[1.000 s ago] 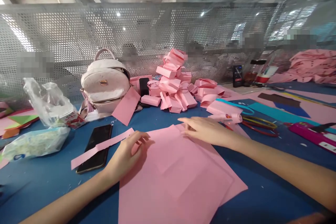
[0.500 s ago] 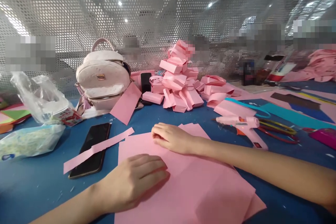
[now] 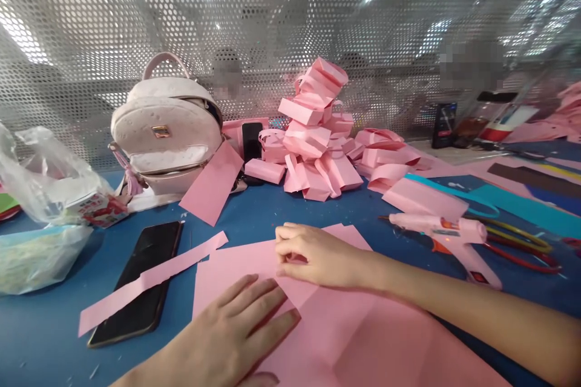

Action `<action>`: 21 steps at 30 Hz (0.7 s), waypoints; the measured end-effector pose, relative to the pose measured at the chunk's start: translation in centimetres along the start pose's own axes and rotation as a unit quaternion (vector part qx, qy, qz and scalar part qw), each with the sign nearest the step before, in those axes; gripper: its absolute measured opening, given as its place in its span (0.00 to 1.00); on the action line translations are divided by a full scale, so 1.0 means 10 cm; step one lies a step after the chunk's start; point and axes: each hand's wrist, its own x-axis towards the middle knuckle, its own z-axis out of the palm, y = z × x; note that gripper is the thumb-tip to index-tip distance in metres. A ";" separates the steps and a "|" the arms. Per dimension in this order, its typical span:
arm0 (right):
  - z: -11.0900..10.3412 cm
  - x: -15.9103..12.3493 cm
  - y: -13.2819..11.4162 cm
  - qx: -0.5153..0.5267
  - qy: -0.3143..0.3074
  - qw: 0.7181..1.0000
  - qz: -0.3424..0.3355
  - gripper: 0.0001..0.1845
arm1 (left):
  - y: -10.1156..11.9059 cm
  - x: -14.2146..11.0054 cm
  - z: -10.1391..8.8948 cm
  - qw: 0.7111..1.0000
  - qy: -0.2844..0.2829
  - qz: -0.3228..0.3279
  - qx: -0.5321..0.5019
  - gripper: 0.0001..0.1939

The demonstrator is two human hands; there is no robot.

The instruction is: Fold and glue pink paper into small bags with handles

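Left hand (image 3: 229, 326): shifted over the past second from the left edge of the pink paper sheets (image 3: 363, 338) onto their face; I log it at seven o'clock, back upward, fingers loosely spread, grasping nothing that I can see.
Right hand (image 3: 318, 254): its forefinger, extended a second ago, has curled in with the others; it now sits between five and six o'clock over the sheets. Whether it pinches paper, I cannot tell from my feed.
Pink sheets: overlapping at six o'clock on the blue table (image 3: 254, 211), beneath both hands; two corners show side by side just beyond the right hand.
Phone and strip: black smartphone (image 3: 149, 251) at eight o'clock, screen up; a narrow pink paper strip (image 3: 181, 263) crosses it diagonally, its far tip near the sheets.
Glue gun: pink hot-glue gun (image 3: 467, 234) between three and four o'clock, lying on its side, nozzle toward nine.
Folded pieces: pile of folded pink paper (image 3: 313, 139) at twelve o'clock, near the centre.
Backpack: pale pink backpack (image 3: 167, 127) between nine and ten o'clock, upright.
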 end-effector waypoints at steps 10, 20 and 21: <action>-0.04 -0.01 0.10 0.014 -0.007 0.999 0.028 0.21 | -0.04 -0.07 0.35 1.000 0.023 -0.002 -0.017 0.34; -0.01 -0.04 0.04 0.221 -0.042 0.974 0.031 0.16 | -0.01 -0.09 0.40 0.998 0.057 0.004 -0.024 0.33; -0.02 -0.04 0.06 0.196 -0.036 0.979 0.036 0.16 | -0.01 -0.10 0.43 0.998 0.065 0.001 -0.027 0.33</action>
